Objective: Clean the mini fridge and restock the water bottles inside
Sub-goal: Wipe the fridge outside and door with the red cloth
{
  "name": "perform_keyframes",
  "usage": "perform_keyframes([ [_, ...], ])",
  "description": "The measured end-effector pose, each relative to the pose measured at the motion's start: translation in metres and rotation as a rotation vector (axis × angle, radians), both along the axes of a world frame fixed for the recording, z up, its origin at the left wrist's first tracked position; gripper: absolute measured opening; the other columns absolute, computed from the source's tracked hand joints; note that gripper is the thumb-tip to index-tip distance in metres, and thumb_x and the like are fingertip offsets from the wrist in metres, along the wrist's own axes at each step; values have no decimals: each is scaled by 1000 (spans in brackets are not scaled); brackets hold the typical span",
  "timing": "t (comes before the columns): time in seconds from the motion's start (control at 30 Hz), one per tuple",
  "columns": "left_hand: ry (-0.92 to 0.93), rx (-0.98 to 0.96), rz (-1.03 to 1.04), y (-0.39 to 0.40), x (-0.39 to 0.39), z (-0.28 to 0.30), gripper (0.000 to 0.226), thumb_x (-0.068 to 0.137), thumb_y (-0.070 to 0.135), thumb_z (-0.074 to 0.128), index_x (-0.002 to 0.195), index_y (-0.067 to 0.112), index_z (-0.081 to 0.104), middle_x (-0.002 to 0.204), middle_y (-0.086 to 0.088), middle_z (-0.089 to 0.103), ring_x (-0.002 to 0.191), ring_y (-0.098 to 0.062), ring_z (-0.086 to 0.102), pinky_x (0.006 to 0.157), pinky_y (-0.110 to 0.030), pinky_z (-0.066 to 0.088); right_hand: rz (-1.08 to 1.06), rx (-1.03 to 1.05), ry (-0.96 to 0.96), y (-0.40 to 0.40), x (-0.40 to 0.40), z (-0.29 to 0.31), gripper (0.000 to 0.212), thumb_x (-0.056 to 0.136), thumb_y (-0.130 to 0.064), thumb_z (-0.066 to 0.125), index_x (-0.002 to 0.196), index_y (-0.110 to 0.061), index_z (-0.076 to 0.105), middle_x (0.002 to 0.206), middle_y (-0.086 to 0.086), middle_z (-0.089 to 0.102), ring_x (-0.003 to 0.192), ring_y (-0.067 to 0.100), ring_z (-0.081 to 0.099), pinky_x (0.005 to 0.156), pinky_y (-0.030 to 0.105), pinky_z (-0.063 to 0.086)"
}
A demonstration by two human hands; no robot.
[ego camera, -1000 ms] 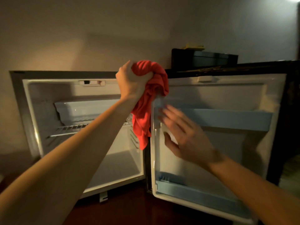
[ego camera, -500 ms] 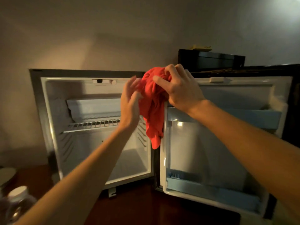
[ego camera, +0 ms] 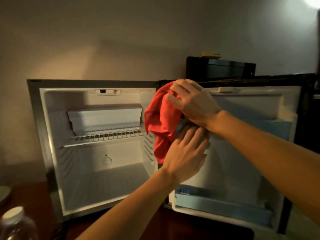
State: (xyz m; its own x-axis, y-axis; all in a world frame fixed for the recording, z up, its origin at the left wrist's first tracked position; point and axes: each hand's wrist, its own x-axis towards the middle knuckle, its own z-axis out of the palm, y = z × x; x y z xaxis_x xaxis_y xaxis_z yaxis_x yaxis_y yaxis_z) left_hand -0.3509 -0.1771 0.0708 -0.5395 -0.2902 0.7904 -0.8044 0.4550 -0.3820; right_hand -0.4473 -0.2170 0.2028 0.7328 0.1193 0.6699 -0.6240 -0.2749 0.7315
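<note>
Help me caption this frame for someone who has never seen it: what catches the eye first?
The red cloth at centre, gripped by the right hand at the fridge door's hinge edge. The left hand reaches in just below. Left of them the open mini fridge stands bare, one wire shelf inside.

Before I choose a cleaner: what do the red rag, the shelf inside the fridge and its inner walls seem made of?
Red rag: soft woven cloth, matte; it drapes and bunches.
Shelf: thin parallel bars, probably coated metal wire.
Inner walls: smooth moulded white plastic with ribbed sides, by the look.
</note>
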Motion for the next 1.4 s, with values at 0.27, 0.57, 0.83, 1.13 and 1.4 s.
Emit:
perform_keyframes([
  [0.27, 115, 55, 98, -9, -24, 21, 60, 87, 43, 58, 136, 8, 50, 133, -14, 56, 124, -30, 51, 101, -41, 44, -70, -99, -118, -10, -50, 8, 22, 100, -17, 47, 117, -24, 60, 122, 16, 60, 112, 38, 56, 92, 48, 44],
  [0.57, 251, -103, 115, -17, -33, 34, 18, 74, 18, 76, 89, 12, 68, 82, -10, 63, 80, -29, 56, 81, -35, 39, 26, 147, -237, 1, -10, 25, 34, 87, -14, 51, 118, -21, 64, 126, 8, 60, 116, 33, 53, 95, 44, 43],
  [0.83, 277, -48, -67, -7, 2, 32, 33, 83, 17, 64, 113, 4, 63, 104, -15, 63, 94, -33, 60, 76, -43, 52, -151, 283, -139, 6, 47, 29, 35, 72, -10, 50, 100, -18, 68, 105, 4, 65, 109, 28, 54, 94, 40, 42],
  [1.13, 335, 39, -125, 10, 16, 38, 50, 84, 35, 64, 127, 17, 46, 113, -12, 63, 101, -31, 59, 71, -38, 54, -211, 366, -307, 52, -16, 52, 33, 82, -3, 47, 110, -12, 63, 110, 10, 63, 113, 34, 49, 89, 43, 46],
  [1.4, 341, 117, -103, 9, 4, 34, 52, 80, 21, 73, 130, 16, 57, 96, -22, 64, 76, -41, 64, 60, -38, 52, -252, 311, -296, 69, -63, 35, 31, 84, -1, 48, 106, -13, 67, 108, 8, 66, 109, 31, 52, 93, 45, 47],
])
